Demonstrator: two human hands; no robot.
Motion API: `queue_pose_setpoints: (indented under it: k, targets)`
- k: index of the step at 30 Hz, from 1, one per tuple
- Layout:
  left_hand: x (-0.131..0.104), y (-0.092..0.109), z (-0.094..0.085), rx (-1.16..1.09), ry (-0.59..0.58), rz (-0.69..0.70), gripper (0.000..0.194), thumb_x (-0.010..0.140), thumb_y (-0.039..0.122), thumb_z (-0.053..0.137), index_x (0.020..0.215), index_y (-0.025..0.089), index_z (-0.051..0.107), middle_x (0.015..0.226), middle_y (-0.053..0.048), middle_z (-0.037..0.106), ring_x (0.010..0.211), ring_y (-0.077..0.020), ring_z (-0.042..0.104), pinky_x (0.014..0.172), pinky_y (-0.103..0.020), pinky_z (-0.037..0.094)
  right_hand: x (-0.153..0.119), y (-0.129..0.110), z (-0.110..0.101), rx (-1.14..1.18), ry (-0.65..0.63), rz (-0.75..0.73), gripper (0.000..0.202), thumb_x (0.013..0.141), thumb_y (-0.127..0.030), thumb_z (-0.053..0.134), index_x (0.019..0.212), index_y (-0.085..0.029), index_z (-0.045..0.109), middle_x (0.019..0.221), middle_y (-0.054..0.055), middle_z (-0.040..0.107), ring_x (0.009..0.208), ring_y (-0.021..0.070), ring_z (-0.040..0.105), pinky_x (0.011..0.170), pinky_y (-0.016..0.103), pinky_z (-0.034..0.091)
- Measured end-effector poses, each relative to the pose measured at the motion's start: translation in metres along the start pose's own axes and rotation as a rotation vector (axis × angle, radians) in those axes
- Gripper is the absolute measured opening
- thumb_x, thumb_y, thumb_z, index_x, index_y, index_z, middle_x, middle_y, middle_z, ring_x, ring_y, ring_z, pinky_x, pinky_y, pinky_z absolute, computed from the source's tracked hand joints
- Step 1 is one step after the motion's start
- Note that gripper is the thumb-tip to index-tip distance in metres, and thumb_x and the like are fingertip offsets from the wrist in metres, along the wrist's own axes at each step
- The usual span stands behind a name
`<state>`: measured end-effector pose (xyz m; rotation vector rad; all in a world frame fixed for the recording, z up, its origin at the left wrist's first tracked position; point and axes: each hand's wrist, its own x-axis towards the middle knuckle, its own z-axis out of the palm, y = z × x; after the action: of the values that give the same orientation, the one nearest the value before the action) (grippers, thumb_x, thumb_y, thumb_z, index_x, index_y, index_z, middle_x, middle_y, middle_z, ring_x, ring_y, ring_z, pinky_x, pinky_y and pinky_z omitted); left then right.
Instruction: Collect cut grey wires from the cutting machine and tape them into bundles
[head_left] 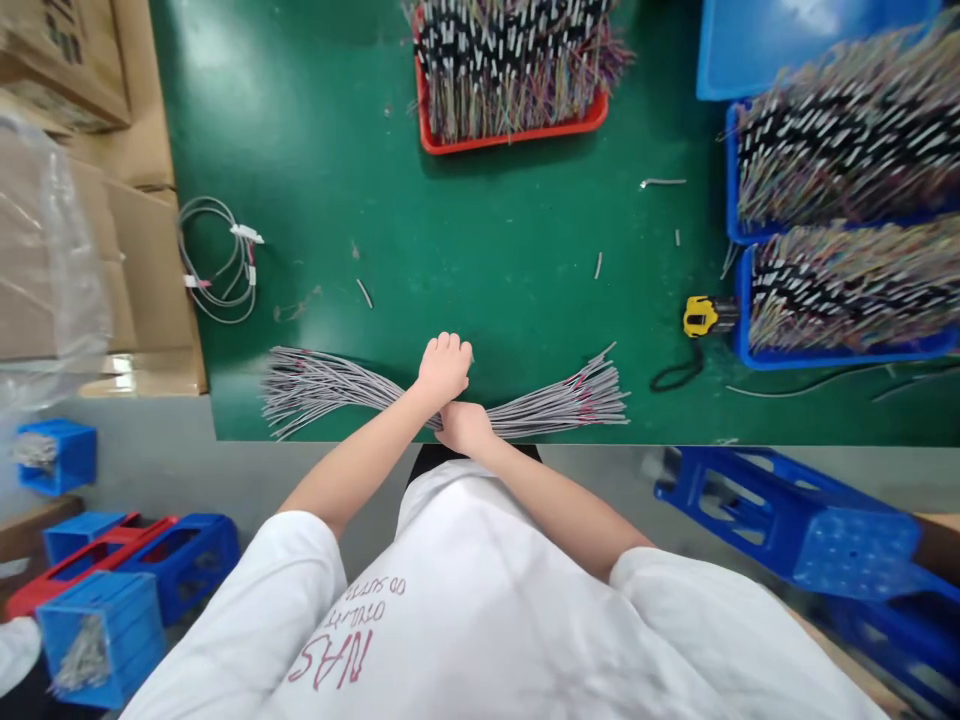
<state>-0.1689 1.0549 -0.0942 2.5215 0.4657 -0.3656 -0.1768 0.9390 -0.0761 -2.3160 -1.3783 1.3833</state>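
Observation:
A bundle of thin grey cables (334, 382) lies along the table's front edge, pinched together in the middle and fanned out at both ends. Red marks show among the strands on its right end. My right hand (465, 428) is closed around the middle of the bundle. Just above it, my left hand (444, 370) is curled into a fist over the bundle's far side. A small pale bit shows beside the left fingers, but what they hold is hidden.
A red tray (517, 135) of cut wires stands at the back. Blue trays (847, 355) of wires fill the right side, beside a yellow-black tool (700, 316). A coiled grey cable (251, 262) and cardboard (161, 280) lie left. Blue stools (855, 540) stand below right.

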Motion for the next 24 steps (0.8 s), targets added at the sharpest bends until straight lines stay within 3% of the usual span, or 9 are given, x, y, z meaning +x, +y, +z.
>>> queue_pose_setpoints:
  k: [5, 10, 13, 17, 20, 24]
  targets:
    - [0.009, 0.002, 0.009, 0.038, -0.021, -0.019, 0.014, 0.084, 0.021, 0.054, 0.095, 0.013, 0.059, 0.106, -0.019, 0.056, 0.116, -0.0375, 0.043, 0.098, -0.052, 0.031, 0.000, 0.003, -0.001, 0.047, -0.011, -0.038, 0.028, 0.080, -0.025, 0.060, 0.107, -0.018, 0.065, 0.096, 0.012, 0.074, 0.089, 0.0279, 0.070, 0.075, 0.032, 0.051]
    - [0.006, -0.007, -0.014, 0.010, -0.027, 0.007, 0.008, 0.085, 0.021, 0.051, 0.085, 0.019, 0.059, 0.096, -0.010, 0.059, 0.101, -0.0267, 0.051, 0.092, -0.043, 0.038, -0.003, 0.007, -0.002, 0.047, 0.018, -0.066, 0.028, 0.082, -0.025, 0.058, 0.109, -0.020, 0.062, 0.097, 0.010, 0.073, 0.089, 0.0257, 0.070, 0.076, 0.031, 0.050]
    - [-0.022, -0.013, -0.042, -0.067, 0.005, 0.021, 0.007, 0.085, 0.020, 0.052, 0.088, 0.021, 0.058, 0.097, -0.005, 0.058, 0.097, -0.0202, 0.052, 0.092, -0.036, 0.041, -0.005, 0.008, -0.003, 0.031, 0.015, -0.079, 0.024, 0.082, -0.026, 0.058, 0.105, -0.020, 0.061, 0.096, 0.009, 0.073, 0.089, 0.0247, 0.070, 0.074, 0.030, 0.049]
    - [-0.080, -0.016, -0.071, -0.125, 0.043, 0.061, 0.009, 0.084, 0.020, 0.053, 0.089, 0.021, 0.060, 0.101, -0.005, 0.056, 0.098, -0.0199, 0.050, 0.092, -0.037, 0.041, -0.006, 0.006, -0.005, 0.008, 0.018, -0.083, 0.023, 0.081, -0.027, 0.059, 0.103, -0.021, 0.061, 0.093, 0.007, 0.073, 0.088, 0.0235, 0.069, 0.071, 0.028, 0.048]
    - [-0.117, -0.013, -0.075, -0.032, 0.026, 0.104, 0.011, 0.086, 0.021, 0.052, 0.090, 0.021, 0.062, 0.103, -0.007, 0.057, 0.096, -0.0209, 0.050, 0.088, -0.038, 0.042, -0.006, 0.002, -0.006, -0.017, 0.000, -0.058, 0.020, 0.083, -0.028, 0.058, 0.102, -0.021, 0.062, 0.095, 0.007, 0.073, 0.090, 0.0231, 0.069, 0.072, 0.027, 0.047]
    - [-0.146, -0.008, -0.063, 0.120, 0.068, 0.154, 0.015, 0.087, 0.019, 0.050, 0.094, 0.023, 0.063, 0.108, -0.008, 0.059, 0.102, -0.0239, 0.051, 0.087, -0.041, 0.039, -0.006, -0.003, -0.006, -0.023, -0.033, -0.025, 0.019, 0.087, -0.031, 0.056, 0.101, -0.022, 0.064, 0.097, 0.008, 0.074, 0.091, 0.0230, 0.069, 0.072, 0.026, 0.046]
